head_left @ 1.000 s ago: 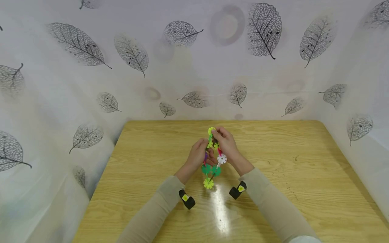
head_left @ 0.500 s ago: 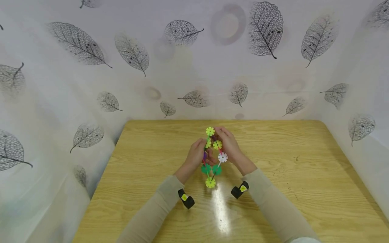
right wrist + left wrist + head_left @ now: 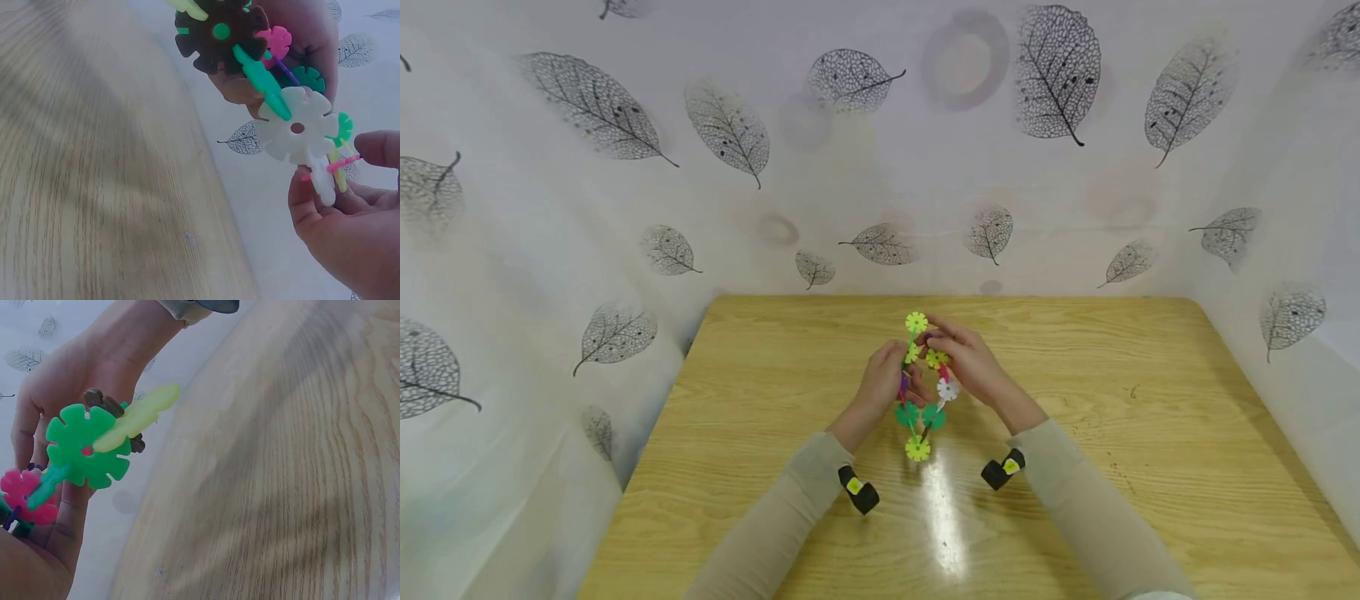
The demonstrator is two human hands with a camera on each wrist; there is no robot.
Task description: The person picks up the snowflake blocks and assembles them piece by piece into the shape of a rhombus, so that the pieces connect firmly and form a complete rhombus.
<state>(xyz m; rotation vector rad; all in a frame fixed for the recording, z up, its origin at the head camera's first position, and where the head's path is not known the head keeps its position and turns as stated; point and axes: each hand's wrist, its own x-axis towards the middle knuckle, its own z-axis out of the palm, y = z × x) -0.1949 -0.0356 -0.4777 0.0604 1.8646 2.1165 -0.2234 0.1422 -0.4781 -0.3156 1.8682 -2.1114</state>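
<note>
Mid-assembly: left hand [image 3: 882,385] and right hand [image 3: 972,364] both pinching colourful plastic snowflake-disc chain [image 3: 922,400] above wooden table [image 3: 1150,417]; next calls for steady alignment.

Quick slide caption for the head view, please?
Both hands, left hand and right hand, hold a colourful flower-disc toy chain above the wooden table.

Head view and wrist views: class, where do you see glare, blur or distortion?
Head view: a bright glare streak on the wooden table, whose edges look splayed by the wide lens. Left wrist view: the lime piece is soft. Right wrist view: the white snowflake disc is slightly blurred.
</note>
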